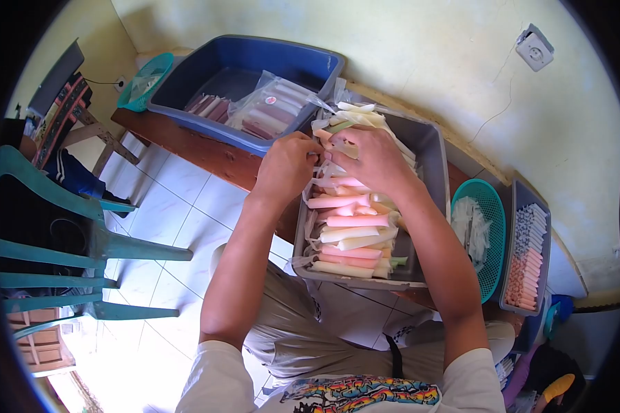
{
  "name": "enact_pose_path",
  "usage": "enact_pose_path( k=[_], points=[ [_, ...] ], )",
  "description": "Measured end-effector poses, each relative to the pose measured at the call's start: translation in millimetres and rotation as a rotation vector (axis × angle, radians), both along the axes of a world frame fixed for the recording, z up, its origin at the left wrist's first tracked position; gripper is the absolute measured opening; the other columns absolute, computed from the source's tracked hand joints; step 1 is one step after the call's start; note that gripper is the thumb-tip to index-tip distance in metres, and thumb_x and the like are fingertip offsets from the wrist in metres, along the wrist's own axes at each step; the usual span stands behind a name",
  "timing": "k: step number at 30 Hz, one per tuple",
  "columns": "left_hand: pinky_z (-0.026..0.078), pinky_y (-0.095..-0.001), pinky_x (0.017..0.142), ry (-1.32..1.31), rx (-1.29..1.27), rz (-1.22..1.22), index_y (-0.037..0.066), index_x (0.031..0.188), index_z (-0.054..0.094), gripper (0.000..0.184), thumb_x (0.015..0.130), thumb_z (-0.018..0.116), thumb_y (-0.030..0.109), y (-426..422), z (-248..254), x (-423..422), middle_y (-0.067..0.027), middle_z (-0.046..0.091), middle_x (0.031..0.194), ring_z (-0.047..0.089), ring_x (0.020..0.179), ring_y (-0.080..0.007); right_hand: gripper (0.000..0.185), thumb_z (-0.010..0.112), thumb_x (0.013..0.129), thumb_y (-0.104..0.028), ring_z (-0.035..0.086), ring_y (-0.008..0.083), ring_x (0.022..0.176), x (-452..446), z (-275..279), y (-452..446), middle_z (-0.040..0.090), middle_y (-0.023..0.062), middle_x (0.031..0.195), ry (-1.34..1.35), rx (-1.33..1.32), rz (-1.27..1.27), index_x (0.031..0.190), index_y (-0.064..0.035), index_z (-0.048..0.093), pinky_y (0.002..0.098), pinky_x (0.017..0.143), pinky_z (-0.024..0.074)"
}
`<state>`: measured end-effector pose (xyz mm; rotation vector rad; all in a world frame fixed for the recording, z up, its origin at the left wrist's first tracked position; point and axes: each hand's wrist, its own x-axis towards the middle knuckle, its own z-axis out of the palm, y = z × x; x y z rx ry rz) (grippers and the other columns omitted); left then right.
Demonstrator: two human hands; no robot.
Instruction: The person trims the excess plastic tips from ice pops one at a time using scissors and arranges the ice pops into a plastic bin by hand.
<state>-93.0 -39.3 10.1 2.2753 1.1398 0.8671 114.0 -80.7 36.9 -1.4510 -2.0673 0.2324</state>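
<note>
A grey tub (420, 272) holds rows of pink, cream and pale green ice pops (351, 232), long filled plastic tubes with loose clear ends. Over its far half, my left hand (289, 167) and my right hand (373, 157) meet with fingers closed in a pinch. A peach-coloured ice pop (323, 135) shows between them, seemingly by its plastic end. My fingers partly hide the grip, so what exactly the left fingertips pinch is unclear. Under my right palm lie more ice pops.
Beyond my left hand, a blue tub (186, 82) holds a clear bag (272, 103) of purple and pale tubes. A teal basket (496, 275) with plastic sleeves and a grey tray (527, 255) of patterned packets stand right. Green chair (138, 248) at left; wooden bench (207, 155) underneath.
</note>
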Motion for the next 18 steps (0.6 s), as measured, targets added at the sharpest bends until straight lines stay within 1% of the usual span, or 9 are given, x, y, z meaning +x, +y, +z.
enact_pose_path(
  k=[2, 3, 5, 6, 8, 11, 13, 16, 18],
  points=[
    [0.058, -0.0460, 0.093, 0.004, -0.010, -0.012, 0.002, 0.105, 0.083, 0.018, 0.090, 0.075, -0.002, 6.5, -3.5, -0.4, -0.0177, 0.076, 0.112, 0.074, 0.101, -0.0391, 0.032, 0.081, 0.089, -0.029, 0.073, 0.0426, 0.091, -4.1, -1.7, 2.8, 0.077, 0.0204, 0.102, -0.070, -0.036, -0.059, 0.108, -0.0035, 0.081, 0.0480, 0.088, 0.0581],
    [0.059, -0.0460, 0.093, 0.010, -0.019, -0.027, 0.003, 0.104, 0.083, 0.017, 0.089, 0.076, -0.001, 7.9, -3.9, -0.8, -0.0175, 0.076, 0.111, 0.074, 0.100, -0.0391, 0.032, 0.081, 0.089, -0.029, 0.073, 0.0426, 0.091, -5.5, -1.9, 4.1, 0.077, 0.0204, 0.102, -0.070, -0.040, -0.057, 0.108, -0.0035, 0.081, 0.0480, 0.088, 0.0581],
    [0.059, -0.0459, 0.093, 0.014, -0.023, -0.020, 0.003, 0.104, 0.083, 0.017, 0.089, 0.076, -0.001, 10.3, -4.6, 0.7, -0.0174, 0.076, 0.110, 0.074, 0.099, -0.0388, 0.033, 0.081, 0.085, -0.032, 0.074, 0.0402, 0.096, -7.7, -1.7, 7.5, 0.077, 0.0178, 0.105, -0.164, -0.038, -0.094, 0.107, -0.0065, 0.083, 0.0488, 0.090, 0.0572],
    [0.059, -0.0459, 0.093, 0.016, -0.023, -0.015, 0.002, 0.104, 0.083, 0.017, 0.089, 0.077, 0.000, 10.9, -3.5, 1.8, -0.0174, 0.075, 0.109, 0.074, 0.099, -0.0385, 0.033, 0.081, 0.085, -0.032, 0.074, 0.0402, 0.096, -8.4, -4.3, 9.1, 0.077, 0.0178, 0.105, -0.162, -0.041, -0.092, 0.107, -0.0065, 0.083, 0.0488, 0.090, 0.0572],
    [0.059, -0.0454, 0.092, 0.025, -0.029, -0.001, 0.002, 0.105, 0.083, 0.018, 0.089, 0.077, -0.001, 11.3, -2.2, 3.5, -0.0176, 0.075, 0.108, 0.074, 0.098, -0.0379, 0.027, 0.077, 0.084, -0.029, 0.074, 0.0348, 0.105, -9.9, -9.4, 12.0, 0.077, 0.0131, 0.104, -0.204, -0.061, -0.127, 0.103, -0.0135, 0.085, 0.0547, 0.091, 0.0547],
    [0.059, -0.0441, 0.091, 0.007, -0.036, 0.013, 0.002, 0.107, 0.083, 0.020, 0.088, 0.078, -0.001, 14.8, -6.6, 2.8, -0.0177, 0.075, 0.108, 0.075, 0.097, -0.0365, 0.023, 0.077, 0.083, -0.029, 0.074, 0.0335, 0.105, -13.8, -13.8, 11.2, 0.077, 0.0121, 0.103, -0.169, -0.060, -0.151, 0.099, -0.0137, 0.085, 0.0548, 0.090, 0.0542],
    [0.059, -0.0432, 0.090, -0.015, -0.039, 0.014, 0.002, 0.108, 0.083, 0.021, 0.088, 0.078, -0.001, 16.7, -7.2, 1.1, -0.0176, 0.075, 0.109, 0.075, 0.096, -0.0356, 0.025, 0.078, 0.082, -0.028, 0.073, 0.0330, 0.105, -15.1, -15.9, 13.4, 0.077, 0.0125, 0.104, -0.145, -0.096, -0.147, 0.101, -0.0123, 0.084, 0.0561, 0.090, 0.0527],
    [0.060, -0.0419, 0.088, -0.028, -0.047, -0.009, 0.002, 0.109, 0.083, 0.022, 0.088, 0.079, -0.002, 15.3, -7.8, 0.0, -0.0176, 0.075, 0.109, 0.076, 0.094, -0.0341, 0.034, 0.082, 0.080, -0.027, 0.074, 0.0350, 0.103, -22.4, -18.0, 15.1, 0.078, 0.0134, 0.103, -0.234, -0.119, -0.252, 0.109, -0.0099, 0.081, 0.0553, 0.086, 0.0501],
    [0.057, -0.0490, 0.095, -0.090, -0.091, 0.014, 0.002, 0.105, 0.083, 0.020, 0.087, 0.076, -0.002, 14.2, -8.3, 1.7, -0.0206, 0.074, 0.109, 0.073, 0.101, -0.0419, 0.033, 0.082, 0.080, -0.027, 0.074, 0.0356, 0.102, -25.8, -20.6, 17.2, 0.079, 0.0131, 0.103, -0.253, -0.120, -0.287, 0.109, -0.0102, 0.081, 0.0551, 0.085, 0.0499]
  ],
)
